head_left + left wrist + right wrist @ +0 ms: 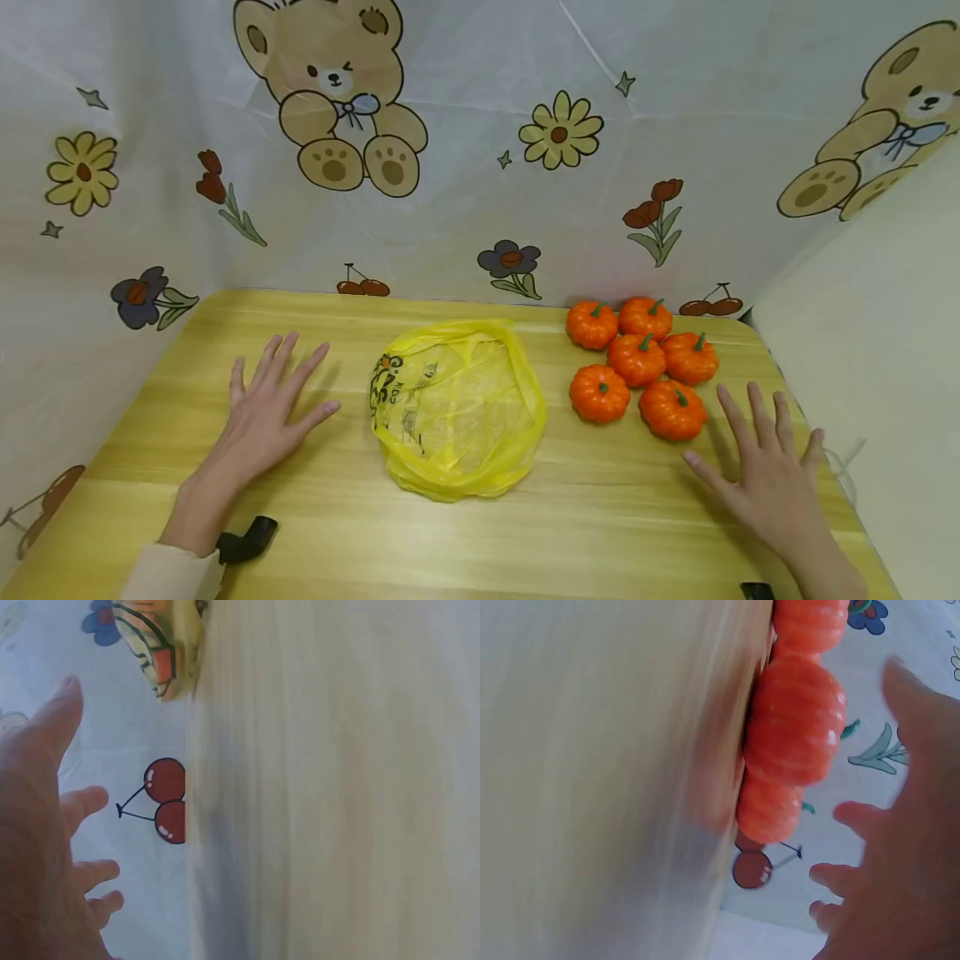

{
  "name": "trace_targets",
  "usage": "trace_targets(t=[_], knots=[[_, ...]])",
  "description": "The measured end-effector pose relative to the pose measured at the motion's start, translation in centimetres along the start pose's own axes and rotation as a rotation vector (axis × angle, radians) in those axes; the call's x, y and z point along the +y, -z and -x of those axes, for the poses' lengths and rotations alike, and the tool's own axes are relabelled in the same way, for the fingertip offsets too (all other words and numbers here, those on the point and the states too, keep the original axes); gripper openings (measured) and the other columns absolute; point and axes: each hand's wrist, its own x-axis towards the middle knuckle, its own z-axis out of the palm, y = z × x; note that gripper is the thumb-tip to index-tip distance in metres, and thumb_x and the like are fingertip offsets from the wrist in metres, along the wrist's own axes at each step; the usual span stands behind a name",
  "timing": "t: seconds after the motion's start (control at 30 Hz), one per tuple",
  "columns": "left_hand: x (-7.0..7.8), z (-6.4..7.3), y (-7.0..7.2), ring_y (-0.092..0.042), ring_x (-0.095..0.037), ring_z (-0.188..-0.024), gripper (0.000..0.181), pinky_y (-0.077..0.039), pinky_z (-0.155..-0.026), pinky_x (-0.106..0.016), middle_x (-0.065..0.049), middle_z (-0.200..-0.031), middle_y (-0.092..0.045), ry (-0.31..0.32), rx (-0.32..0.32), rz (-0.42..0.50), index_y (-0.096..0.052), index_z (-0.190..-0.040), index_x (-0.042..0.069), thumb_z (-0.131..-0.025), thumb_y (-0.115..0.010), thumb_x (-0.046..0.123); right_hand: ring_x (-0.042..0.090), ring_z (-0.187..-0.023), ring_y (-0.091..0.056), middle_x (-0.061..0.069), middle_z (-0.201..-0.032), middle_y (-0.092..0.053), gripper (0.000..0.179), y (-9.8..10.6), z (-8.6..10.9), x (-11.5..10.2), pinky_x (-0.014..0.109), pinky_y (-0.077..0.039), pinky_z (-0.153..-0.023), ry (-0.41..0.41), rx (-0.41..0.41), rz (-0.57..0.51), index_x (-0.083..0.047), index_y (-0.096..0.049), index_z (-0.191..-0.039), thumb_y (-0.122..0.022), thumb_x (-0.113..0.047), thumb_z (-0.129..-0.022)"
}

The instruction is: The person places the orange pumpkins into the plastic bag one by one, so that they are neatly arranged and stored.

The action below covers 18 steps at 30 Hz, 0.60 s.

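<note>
A yellow plastic bag (465, 479) with dark printing sits on the table, its mouth spread wide and facing up. To its right, several small orange pumpkins (636, 361) with green stems are grouped together. My left hand (262, 417) is held over the table left of the bag, fingers spread, touching nothing. Just in front and right of the nearest pumpkin, my right hand (772, 483) hovers with fingers spread and holds nothing. In the right wrist view a pumpkin (796, 720) appears close beside the right hand; a gap separates them.
The wooden table (337, 533) has a light grain. Behind it hangs a white cloth (457, 125) printed with bears and flowers. A pale panel (885, 333) borders the right side. Black wrist-camera parts (249, 540) show beside the left forearm.
</note>
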Motion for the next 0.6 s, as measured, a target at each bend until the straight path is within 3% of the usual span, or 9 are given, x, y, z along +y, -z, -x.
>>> trace_targets(t=[0.13,0.2,0.33,0.47,0.6], knots=[[-0.4,-0.3,-0.6,-0.023,-0.052,-0.155,0.077,-0.013,-0.115,-0.081,-0.023,-0.171,-0.025,0.031,-0.004,0.212,-0.032,-0.167,0.029,-0.101,-0.071,0.041,0.05,-0.161,0.0,0.023,-0.175,-0.012,0.092,0.0,-1.0,-0.6,0.084,0.016,-0.109,-0.016,0.033,-0.173,-0.023,-0.02,-0.17,-0.073,-0.04,-0.097],[-0.7,-0.3,-0.9,-0.027,-0.054,-0.153,0.076,-0.019,-0.112,-0.081,-0.024,-0.17,-0.027,0.052,-0.013,0.275,-0.032,-0.167,0.029,-0.102,-0.07,0.038,0.052,-0.16,-0.005,0.026,-0.174,-0.015,0.088,0.1,-1.8,-0.9,0.085,0.013,-0.11,-0.014,0.052,-0.229,-0.019,-0.023,-0.17,-0.071,-0.036,-0.099],[-1.3,-0.4,-1.6,-0.032,-0.053,-0.152,0.074,-0.026,-0.112,-0.079,-0.023,-0.168,-0.034,0.061,0.002,0.341,-0.033,-0.167,0.026,-0.103,-0.07,0.033,0.054,-0.158,-0.01,0.028,-0.173,-0.017,0.084,0.5,-3.4,-1.5,0.084,0.008,-0.113,-0.025,0.057,-0.293,-0.014,-0.025,-0.169,-0.07,-0.033,-0.1],[-1.8,-0.3,-2.0,-0.035,-0.05,-0.151,0.071,-0.027,-0.114,-0.076,-0.021,-0.165,-0.04,0.072,0.042,0.375,-0.036,-0.166,0.024,-0.103,-0.07,0.029,0.06,-0.154,-0.018,0.023,-0.174,-0.015,0.085,0.4,-4.5,-2.2,0.087,-0.009,-0.111,-0.085,0.027,-0.33,-0.015,-0.025,-0.169,-0.071,-0.036,-0.1],[-2.0,-0.1,-2.6,-0.036,-0.049,-0.151,0.067,-0.027,-0.115,-0.075,-0.019,-0.163,-0.045,0.099,0.061,0.435,-0.039,-0.164,0.024,-0.104,-0.068,0.027,0.059,-0.15,-0.028,0.02,-0.172,-0.025,0.086,0.0,-4.6,-2.3,0.085,-0.022,-0.107,-0.111,0.061,-0.344,-0.014,-0.033,-0.166,-0.077,-0.035,-0.096]])
